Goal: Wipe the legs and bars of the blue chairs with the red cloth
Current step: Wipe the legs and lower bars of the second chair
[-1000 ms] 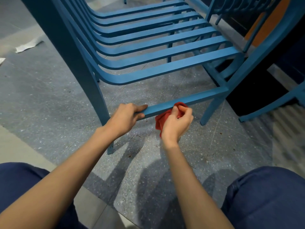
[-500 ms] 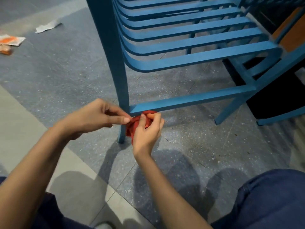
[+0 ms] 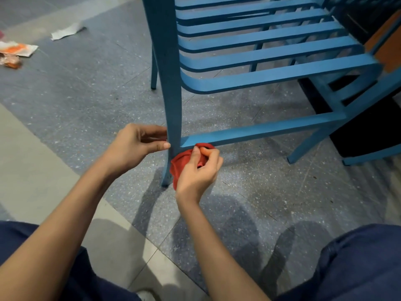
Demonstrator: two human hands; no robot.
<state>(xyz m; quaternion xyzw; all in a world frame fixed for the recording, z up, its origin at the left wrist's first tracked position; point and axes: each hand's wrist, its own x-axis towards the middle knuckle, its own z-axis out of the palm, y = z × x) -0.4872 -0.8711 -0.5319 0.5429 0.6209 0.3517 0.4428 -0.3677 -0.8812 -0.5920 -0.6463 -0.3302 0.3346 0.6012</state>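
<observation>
Cloth [image 3: 181, 164] bunched in right hand [image 3: 198, 170]; left hand [image 3: 134, 146] pinches chair leg [image 3: 172, 94].

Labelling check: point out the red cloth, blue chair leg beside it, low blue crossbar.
red cloth [image 3: 180, 165], head view, bunched left fold.
blue chair leg [image 3: 172, 94], head view, mid shaft.
low blue crossbar [image 3: 260, 131], head view, mid span.

On my feed I see the right hand [image 3: 196, 173] gripping the bunched red cloth [image 3: 182, 162] against the blue chair leg [image 3: 171, 94], just under where the low bar [image 3: 260, 131] joins it. The left hand [image 3: 134, 145] holds the leg's left edge between thumb and fingers. 1 paper scrap [image 3: 66, 32] lies well apart.
</observation>
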